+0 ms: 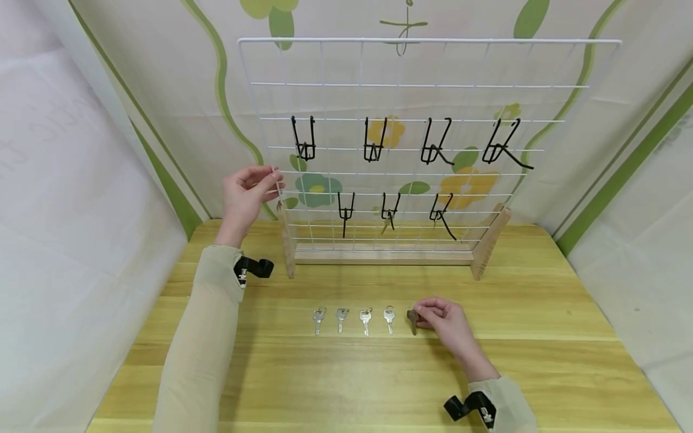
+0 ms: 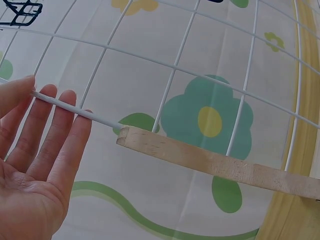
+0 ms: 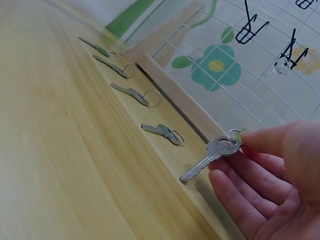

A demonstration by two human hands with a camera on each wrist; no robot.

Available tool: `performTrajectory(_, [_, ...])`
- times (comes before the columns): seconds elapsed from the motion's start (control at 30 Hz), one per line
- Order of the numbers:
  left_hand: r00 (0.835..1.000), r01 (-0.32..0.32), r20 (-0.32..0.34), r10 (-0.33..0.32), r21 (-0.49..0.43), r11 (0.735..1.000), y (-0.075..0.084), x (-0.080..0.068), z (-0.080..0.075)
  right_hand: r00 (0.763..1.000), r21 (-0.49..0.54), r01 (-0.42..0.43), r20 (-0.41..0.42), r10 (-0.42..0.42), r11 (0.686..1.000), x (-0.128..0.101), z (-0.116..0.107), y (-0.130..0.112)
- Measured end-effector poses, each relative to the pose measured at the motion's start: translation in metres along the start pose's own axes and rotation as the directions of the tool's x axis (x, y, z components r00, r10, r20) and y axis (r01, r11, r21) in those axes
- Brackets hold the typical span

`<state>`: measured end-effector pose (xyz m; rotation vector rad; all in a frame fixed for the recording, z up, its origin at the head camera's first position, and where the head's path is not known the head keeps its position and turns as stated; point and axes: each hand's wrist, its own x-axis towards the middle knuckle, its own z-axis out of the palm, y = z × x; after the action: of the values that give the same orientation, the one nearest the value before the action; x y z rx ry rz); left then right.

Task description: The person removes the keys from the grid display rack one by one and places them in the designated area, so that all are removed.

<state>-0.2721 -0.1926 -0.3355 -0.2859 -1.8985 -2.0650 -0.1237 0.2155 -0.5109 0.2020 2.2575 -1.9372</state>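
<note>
R hand (image 1: 449, 322) fingers pinching key (image 3: 212, 155); L hand (image 1: 246, 192) fingers straight, touching wire grid (image 1: 411, 84) edge.

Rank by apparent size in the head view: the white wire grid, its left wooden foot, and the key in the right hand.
1. White wire grid, by far the largest.
2. Left wooden foot.
3. Key pinched by the right hand, smallest, though partly hidden by the fingers.
</note>
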Motion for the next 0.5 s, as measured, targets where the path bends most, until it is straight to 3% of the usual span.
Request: performTrajectory(0.5, [1.0,-0.005,0.012,0.005,-0.005,1.0,-0.001,-0.0001,-0.0008,0.999,-0.085,0.033,-0.007,-0.033,0.996,0.0011,0.0008,0.0017])
